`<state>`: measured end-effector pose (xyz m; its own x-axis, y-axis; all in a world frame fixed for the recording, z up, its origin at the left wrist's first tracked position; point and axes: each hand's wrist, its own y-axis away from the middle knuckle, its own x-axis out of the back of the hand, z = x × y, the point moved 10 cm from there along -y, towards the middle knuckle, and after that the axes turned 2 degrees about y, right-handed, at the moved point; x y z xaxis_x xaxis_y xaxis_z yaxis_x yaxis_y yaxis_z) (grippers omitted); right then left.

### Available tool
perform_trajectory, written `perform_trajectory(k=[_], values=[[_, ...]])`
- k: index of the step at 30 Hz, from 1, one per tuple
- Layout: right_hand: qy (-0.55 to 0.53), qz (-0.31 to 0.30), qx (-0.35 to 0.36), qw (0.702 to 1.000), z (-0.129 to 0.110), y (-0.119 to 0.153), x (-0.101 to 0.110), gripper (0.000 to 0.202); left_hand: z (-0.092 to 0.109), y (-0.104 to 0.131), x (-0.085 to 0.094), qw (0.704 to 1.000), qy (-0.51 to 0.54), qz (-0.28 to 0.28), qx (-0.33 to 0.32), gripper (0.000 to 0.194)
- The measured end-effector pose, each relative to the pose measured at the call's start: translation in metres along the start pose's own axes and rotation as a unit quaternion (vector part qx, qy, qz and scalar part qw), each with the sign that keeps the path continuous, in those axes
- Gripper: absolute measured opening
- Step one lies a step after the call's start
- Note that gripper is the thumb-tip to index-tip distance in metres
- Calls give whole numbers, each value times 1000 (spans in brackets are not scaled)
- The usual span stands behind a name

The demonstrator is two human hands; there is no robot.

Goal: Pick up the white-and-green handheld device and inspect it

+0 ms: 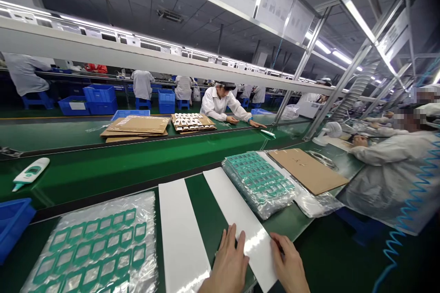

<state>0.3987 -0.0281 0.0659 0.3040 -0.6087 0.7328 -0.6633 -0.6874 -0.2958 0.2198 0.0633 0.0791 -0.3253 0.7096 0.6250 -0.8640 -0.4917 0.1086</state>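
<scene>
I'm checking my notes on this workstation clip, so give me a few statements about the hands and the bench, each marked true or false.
1. Both hands rest on the right white strip. True: left hand, right hand.
2. Two white strips lie side by side. True; the left white strip lies untouched.
3. The thermometer is in the left hand. False: it lies on the green belt.
4. The cardboard sheet covers the left bag. False: it lies at the right, beside the bag of green frames.

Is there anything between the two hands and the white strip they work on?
No. Both the left hand and the right hand already rest on the right white strip. Nothing visible lies between them and it. The other white strip lies apart, to the left.
</scene>
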Motion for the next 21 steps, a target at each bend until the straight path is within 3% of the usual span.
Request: perform_trajectory(k=[7,13,18,21], values=[[-7,20,-43,999,15,-1,12,38,1,8,16,995,39,-5,88,57],[-3,-38,-118,992,38,7,26,41,-1,11,14,997,15,-22,69,54],[-128,-65,-147,979,35,16,15,40,-2,7,3,999,-45,-9,19,51],[-255,-36,-217,942,39,24,5,42,-6,4,-2,998,-65,-3,4,51]])
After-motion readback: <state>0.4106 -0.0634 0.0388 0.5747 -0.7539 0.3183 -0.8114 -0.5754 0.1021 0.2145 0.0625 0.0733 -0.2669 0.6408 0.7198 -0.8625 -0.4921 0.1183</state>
